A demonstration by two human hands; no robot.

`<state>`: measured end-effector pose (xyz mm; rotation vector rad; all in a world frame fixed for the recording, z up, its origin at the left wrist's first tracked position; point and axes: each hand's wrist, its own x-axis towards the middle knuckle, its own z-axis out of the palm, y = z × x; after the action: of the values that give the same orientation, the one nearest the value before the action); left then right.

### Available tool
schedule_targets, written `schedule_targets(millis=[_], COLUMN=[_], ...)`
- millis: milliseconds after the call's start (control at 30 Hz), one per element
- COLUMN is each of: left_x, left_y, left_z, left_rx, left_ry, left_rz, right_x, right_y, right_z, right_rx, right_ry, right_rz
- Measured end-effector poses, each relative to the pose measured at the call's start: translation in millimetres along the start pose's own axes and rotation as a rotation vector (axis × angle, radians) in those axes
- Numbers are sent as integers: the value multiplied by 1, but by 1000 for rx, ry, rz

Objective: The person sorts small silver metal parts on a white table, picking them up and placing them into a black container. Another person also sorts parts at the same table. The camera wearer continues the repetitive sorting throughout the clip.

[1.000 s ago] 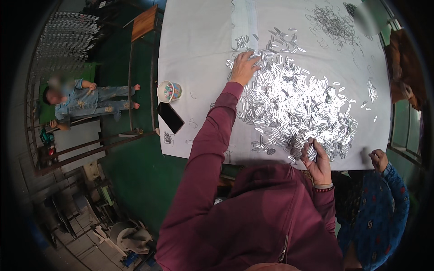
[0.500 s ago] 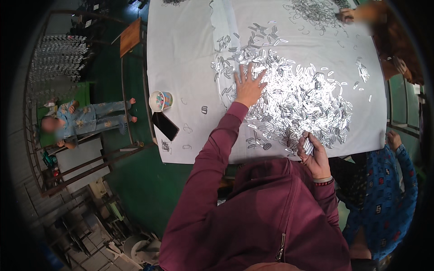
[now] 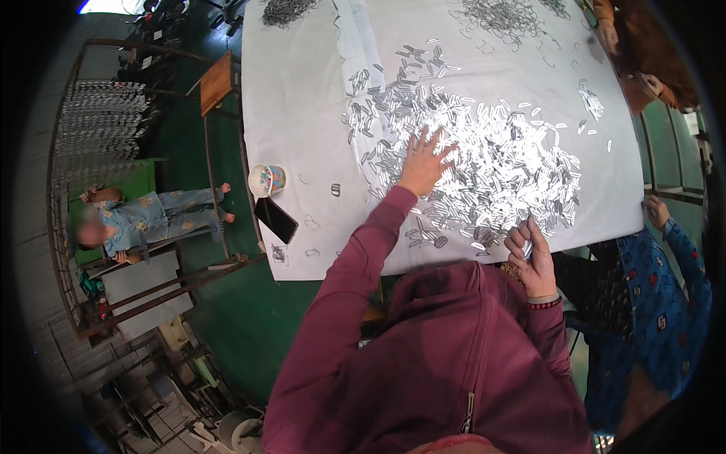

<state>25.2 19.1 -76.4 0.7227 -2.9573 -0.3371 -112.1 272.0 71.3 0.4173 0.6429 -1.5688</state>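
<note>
A broad heap of small, shiny oblong metal pieces (image 3: 499, 151) covers the middle of the white-covered table (image 3: 295, 98). My left hand (image 3: 426, 165) rests on the left part of the heap, palm down, with its fingers spread. By the table's near edge, my right hand (image 3: 537, 265) is raised with its fingers curled closed. Metal pieces (image 3: 527, 248) show between its thumb and fingers; how many it holds is hidden.
On the left side stand a small bucket (image 3: 268, 181) and a dark phone (image 3: 277, 220). Thin wire hooks (image 3: 499, 19) lie in a pile at the back. A co-worker's hands (image 3: 649, 85) are at the right edge; a person in blue (image 3: 658, 295) is at the near right.
My left hand has slid a little nearer and to the right over the heap. My right fingers have closed further around the metal pieces. The co-worker's hand has drawn back from the hooks.
</note>
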Motion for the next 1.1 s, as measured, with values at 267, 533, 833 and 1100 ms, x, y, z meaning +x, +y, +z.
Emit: schedule_targets(millis=[267, 533, 833, 1100], left_x=[29, 7, 68, 60], left_y=[-37, 21, -4, 2], left_z=[-40, -5, -6, -36], left_rx=[-252, -489, -245, -431], left_ry=[216, 368, 213, 192], left_rz=[-331, -165, -75, -370], right_x=[-20, -35, -59, -44], right_y=[-1, 1, -6, -15], right_z=[-16, -30, -45, -54], right_rx=[39, 18, 13, 109], right_ry=[7, 33, 111, -1], right_rz=[48, 51, 39, 24])
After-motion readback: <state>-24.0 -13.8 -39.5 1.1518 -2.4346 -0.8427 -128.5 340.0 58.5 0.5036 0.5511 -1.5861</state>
